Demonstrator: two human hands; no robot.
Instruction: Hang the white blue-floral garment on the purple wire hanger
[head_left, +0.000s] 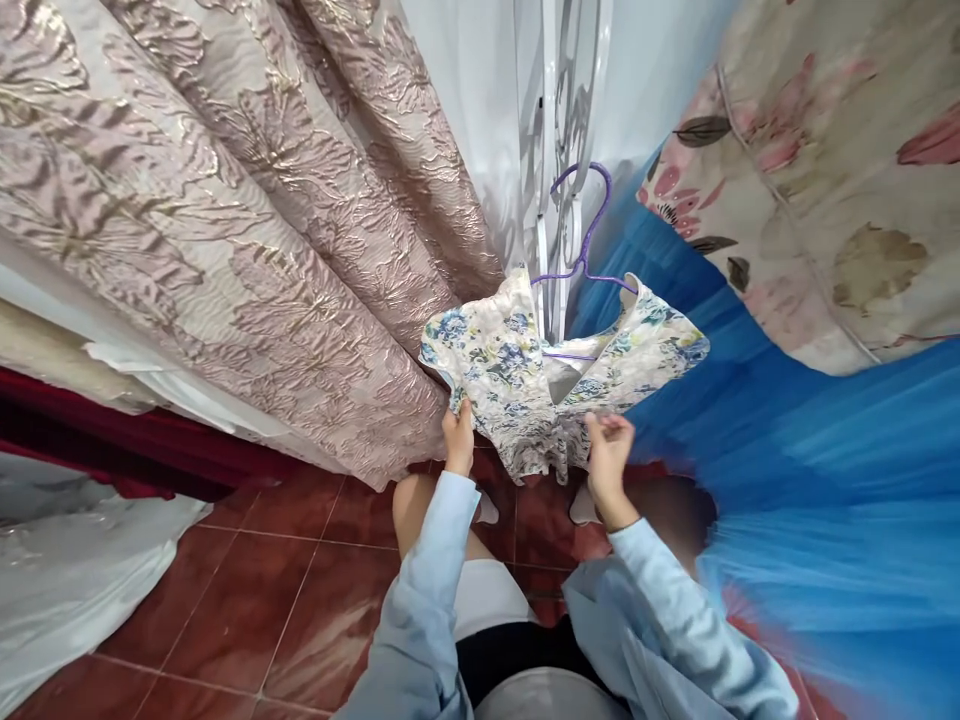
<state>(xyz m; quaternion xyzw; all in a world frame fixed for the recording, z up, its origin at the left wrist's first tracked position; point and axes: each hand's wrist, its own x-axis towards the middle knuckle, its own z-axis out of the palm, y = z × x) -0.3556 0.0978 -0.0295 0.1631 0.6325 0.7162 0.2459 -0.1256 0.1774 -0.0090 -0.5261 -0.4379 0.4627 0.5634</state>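
A white floral dress (510, 350) with blue and green blooms hangs in front of me from a purple hanger (583, 262). The hanger's hook is over a white metal rack (555, 170). My left hand (458, 438) is closed on the garment's left edge, thumb up, just below the sleeve. At the other side, my right hand (610, 450) is beside the dress below the right sleeve, its fingers curled and pinched together. Whether cloth is between those fingertips is too unclear to see. The dress narrows to a gathered waist, and its lower part is mostly hidden from this angle.
Pink and gold embossed fabric (247, 180) hangs close on the left. To the right are blue tulle (840, 480) and a beige floral cloth (840, 200). White fabric (90, 570) trails at lower left over the red tiled floor (300, 600).
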